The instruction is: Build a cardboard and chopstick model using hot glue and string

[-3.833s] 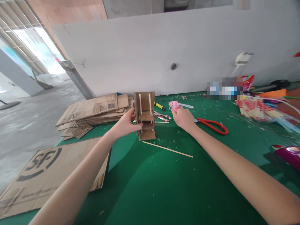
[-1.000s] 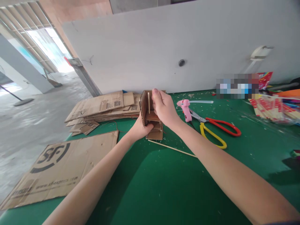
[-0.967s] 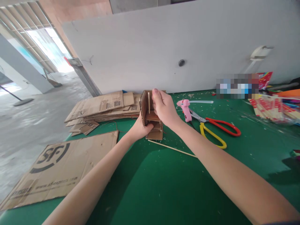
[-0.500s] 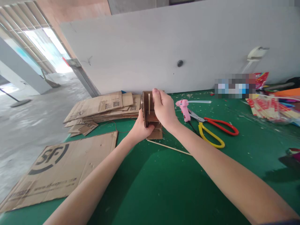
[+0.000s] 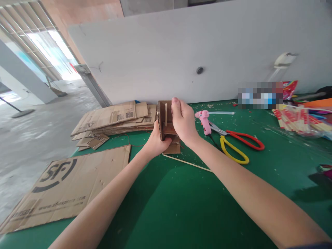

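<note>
A small cardboard structure (image 5: 169, 128) with upright walls and a cross panel stands up in front of me. One thin wooden stick (image 5: 166, 114) rises upright inside it. My left hand (image 5: 157, 141) grips it from the lower left, thumb across the front and the other fingers mostly hidden behind the left wall. At the right side, my right hand (image 5: 183, 121) is closed against the structure, thumb pointing up and fingers curled out of sight. A longer wooden stick (image 5: 186, 162) lies on the green table just below, partly under my right forearm.
Right of my hands lie a pink glue gun (image 5: 204, 122) and scissors (image 5: 234, 145) with red and yellow handles. Stacked cardboard (image 5: 109, 117) and a large flat sheet (image 5: 85, 183) lie left. Bagged sticks (image 5: 298, 121) sit far right; a grey board (image 5: 155, 58) stands behind.
My right hand has shifted slightly to the right along the structure, showing a little more of its inside. My left hand keeps its grip.
</note>
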The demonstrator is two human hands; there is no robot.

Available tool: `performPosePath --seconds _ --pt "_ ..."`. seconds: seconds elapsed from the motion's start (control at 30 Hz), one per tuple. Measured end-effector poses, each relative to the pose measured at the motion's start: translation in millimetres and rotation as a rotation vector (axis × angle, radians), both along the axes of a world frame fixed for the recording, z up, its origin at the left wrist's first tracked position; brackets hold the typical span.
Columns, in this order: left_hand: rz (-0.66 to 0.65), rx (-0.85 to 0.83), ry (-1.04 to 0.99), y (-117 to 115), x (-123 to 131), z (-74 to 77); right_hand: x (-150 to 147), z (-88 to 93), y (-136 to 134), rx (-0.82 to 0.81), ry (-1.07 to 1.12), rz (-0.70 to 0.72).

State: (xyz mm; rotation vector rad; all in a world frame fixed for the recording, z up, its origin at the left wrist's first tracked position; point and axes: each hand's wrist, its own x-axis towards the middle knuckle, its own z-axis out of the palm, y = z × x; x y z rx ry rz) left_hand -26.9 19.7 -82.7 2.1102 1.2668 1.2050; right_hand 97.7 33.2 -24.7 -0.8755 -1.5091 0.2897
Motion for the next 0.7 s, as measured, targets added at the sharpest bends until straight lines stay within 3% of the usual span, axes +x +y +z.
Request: performPosePath --seconds 0.53,0.7 --pt "-0.001 -0.023 -0.008 -1 0 -0.2 -2 -3.1 -2 0.009 0.063 0.019" --pt "0.009 -0.068 -0.066 3 0 -2.1 10 -2.1 5 -0.080 0.058 0.188"
